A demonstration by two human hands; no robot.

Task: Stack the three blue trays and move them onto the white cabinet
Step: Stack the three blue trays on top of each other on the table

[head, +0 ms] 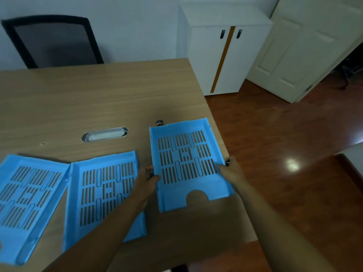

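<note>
Three blue slotted trays lie on the wooden table [98, 95]. The right tray [186, 161] sits near the table's right edge. My left hand [146, 178] grips its left side and my right hand [229, 169] grips its right side. The middle tray [106, 193] lies flat beside it, partly under my left forearm. The left tray [25, 203] lies at the table's left, its near corner cut off by the frame. The white cabinet [224, 48] stands on the floor beyond the table's right corner, its top bare.
A black mesh chair [53, 42] stands behind the table's far edge. A silver cable grommet [105, 134] is set in the tabletop. A small dark object [160, 122] sits just behind the right tray. A white door [306, 50] stands open at right over reddish wood floor [275, 134].
</note>
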